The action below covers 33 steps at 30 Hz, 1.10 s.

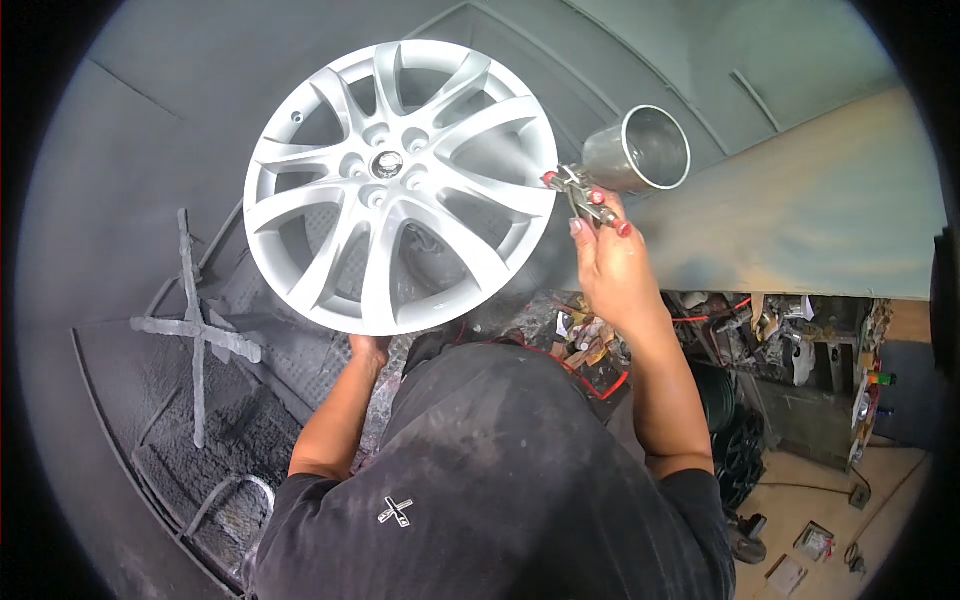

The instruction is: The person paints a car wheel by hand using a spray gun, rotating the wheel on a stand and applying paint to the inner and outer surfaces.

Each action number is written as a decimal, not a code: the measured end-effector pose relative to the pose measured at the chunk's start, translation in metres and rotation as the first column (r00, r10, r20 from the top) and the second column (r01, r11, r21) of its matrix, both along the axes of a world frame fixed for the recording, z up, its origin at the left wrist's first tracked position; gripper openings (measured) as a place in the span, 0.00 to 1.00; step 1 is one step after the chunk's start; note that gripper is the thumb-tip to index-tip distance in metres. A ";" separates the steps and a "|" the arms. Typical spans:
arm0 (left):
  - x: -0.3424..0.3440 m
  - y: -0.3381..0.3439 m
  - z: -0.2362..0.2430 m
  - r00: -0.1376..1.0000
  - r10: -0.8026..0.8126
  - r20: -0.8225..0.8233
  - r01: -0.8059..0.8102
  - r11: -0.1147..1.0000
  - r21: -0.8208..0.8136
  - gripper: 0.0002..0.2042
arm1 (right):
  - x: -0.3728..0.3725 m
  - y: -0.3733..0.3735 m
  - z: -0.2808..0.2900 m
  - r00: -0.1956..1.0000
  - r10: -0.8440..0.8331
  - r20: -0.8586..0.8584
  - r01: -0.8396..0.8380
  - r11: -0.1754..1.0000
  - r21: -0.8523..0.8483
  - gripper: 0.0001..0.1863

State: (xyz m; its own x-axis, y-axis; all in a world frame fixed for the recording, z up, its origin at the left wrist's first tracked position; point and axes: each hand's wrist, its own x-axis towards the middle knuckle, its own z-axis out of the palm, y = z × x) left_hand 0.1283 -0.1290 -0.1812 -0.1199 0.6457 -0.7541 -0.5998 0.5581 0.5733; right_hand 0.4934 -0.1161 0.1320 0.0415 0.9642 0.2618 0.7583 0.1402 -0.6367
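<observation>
A silver five-bolt alloy wheel (455,235) with paired spokes is held up face-on in front of me. My left hand (368,350) grips its bottom rim from below, fingers mostly hidden behind it. My right hand (610,275) is wrapped round a metal spray gun (580,190) with red knobs and a metal cup (635,165) on top. The nozzle points left at the wheel's right side, close to the rim, and a faint pale haze shows around that spot.
A grey wall surrounds the work, with a paint-crusted cross stand (195,330) at left. A tan panel (800,200) spans the right above a cluttered shelf (820,370), dark wheels (735,450), red hose (590,380) and cords on the floor (820,530).
</observation>
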 end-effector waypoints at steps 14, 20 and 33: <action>-0.061 0.082 -0.001 0.978 0.077 0.192 -0.144 0.920 0.364 0.24 | 0.034 -0.003 0.004 0.947 -0.293 0.130 0.306 0.948 -0.093 0.16; -0.029 0.052 0.014 0.988 0.143 -0.055 -0.125 0.961 0.245 0.23 | 0.011 -0.007 0.001 0.995 -0.044 0.094 0.047 0.999 -0.023 0.14; 0.059 -0.019 0.026 0.989 0.067 0.129 -0.052 0.992 -0.115 0.09 | -0.028 -0.005 0.011 0.985 0.107 -0.136 -0.129 0.977 -0.170 0.10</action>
State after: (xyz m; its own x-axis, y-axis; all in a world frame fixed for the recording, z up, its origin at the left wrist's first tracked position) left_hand 0.1876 -0.1476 -0.1550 -0.0498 0.5515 -0.8327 -0.7007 0.5748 0.4227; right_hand 0.4650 -0.1210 0.1433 -0.0538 0.9948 0.0865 0.6558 0.1005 -0.7482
